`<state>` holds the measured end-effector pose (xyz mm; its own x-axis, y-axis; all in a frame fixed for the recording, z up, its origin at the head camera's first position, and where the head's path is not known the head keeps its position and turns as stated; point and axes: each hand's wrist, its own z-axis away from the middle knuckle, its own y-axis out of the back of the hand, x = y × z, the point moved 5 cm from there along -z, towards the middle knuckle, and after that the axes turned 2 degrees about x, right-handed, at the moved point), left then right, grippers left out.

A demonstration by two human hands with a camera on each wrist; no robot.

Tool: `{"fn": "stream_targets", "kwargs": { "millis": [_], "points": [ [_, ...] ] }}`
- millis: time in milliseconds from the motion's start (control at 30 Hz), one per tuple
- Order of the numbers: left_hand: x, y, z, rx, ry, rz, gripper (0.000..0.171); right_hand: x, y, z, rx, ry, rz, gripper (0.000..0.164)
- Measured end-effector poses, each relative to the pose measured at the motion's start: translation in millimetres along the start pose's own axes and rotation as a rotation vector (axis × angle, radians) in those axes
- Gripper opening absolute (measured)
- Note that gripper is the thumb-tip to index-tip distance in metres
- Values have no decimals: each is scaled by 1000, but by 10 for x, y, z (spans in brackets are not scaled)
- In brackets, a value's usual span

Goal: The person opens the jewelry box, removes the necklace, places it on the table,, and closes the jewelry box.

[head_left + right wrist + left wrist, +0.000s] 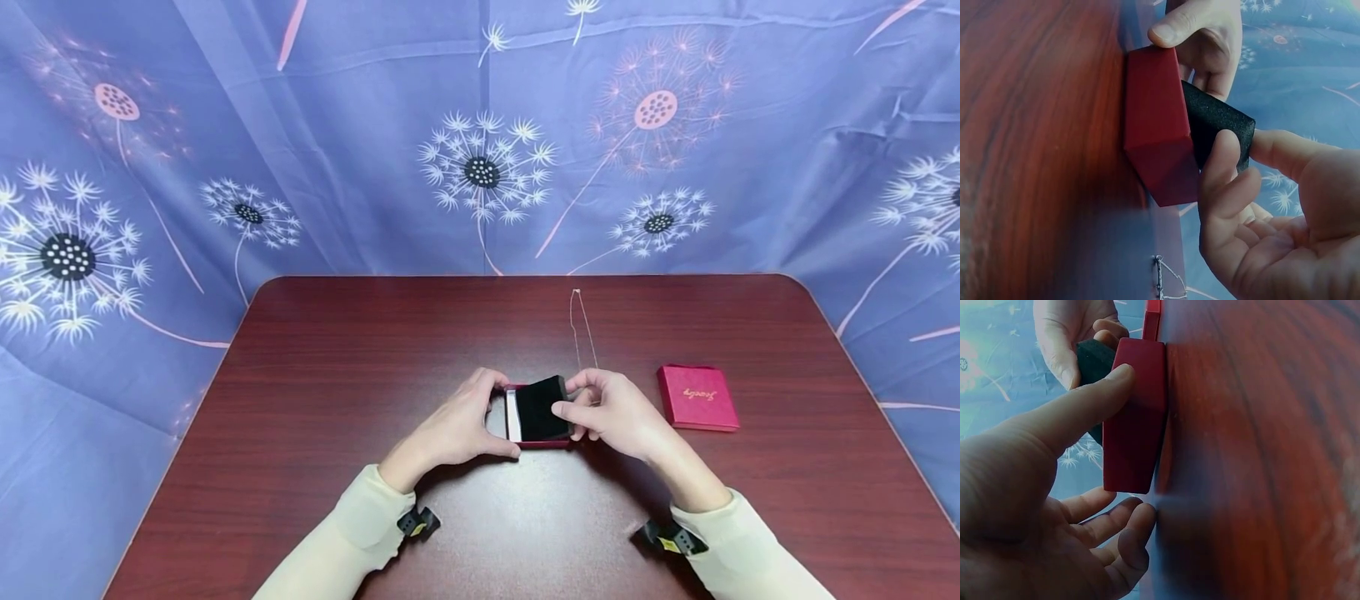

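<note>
A small red box bottom lies on the table, steadied by my left hand, whose thumb and fingers grip its near and far sides. Inside it sits a black foam pad, tilted, its right end raised above the rim. My right hand pinches that raised end between thumb and fingers. A white strip shows along the box's left side. The right wrist view shows the black pad slanting out of the red box. Just beyond my right hand, a thin chain necklace stretches away across the table.
The red box lid, with gold lettering, lies to the right of my right hand. A dark reddish wood table carries everything. Behind it hangs a blue curtain printed with dandelions.
</note>
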<state>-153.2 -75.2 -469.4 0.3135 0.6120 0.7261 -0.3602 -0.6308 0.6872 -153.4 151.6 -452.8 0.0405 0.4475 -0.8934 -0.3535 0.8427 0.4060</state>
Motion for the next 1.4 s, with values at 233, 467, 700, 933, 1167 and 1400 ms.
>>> {"fn": "stream_targets", "kwargs": {
  "millis": [233, 467, 700, 933, 1167, 1400],
  "points": [
    [31, 10, 8, -1, -17, -11, 85, -37, -40, 16, 18, 14, 10, 43],
    [27, 5, 13, 3, -24, -12, 83, -60, -61, 33, 34, 3, 25, 49],
    [30, 10, 17, 5, -32, -3, 83, -55, -109, 42, 41, 43, 78, 31],
    [10, 6, 12, 6, -38, -20, 83, -98, -144, 58, 87, 103, 150, 22],
    [3, 2, 13, 2, -33, -20, 82, -160, -160, 94, 148, 151, 268, 18],
    [3, 4, 17, -2, -29, -14, 81, -192, -168, 114, 165, 174, 391, 16]
  ]
}}
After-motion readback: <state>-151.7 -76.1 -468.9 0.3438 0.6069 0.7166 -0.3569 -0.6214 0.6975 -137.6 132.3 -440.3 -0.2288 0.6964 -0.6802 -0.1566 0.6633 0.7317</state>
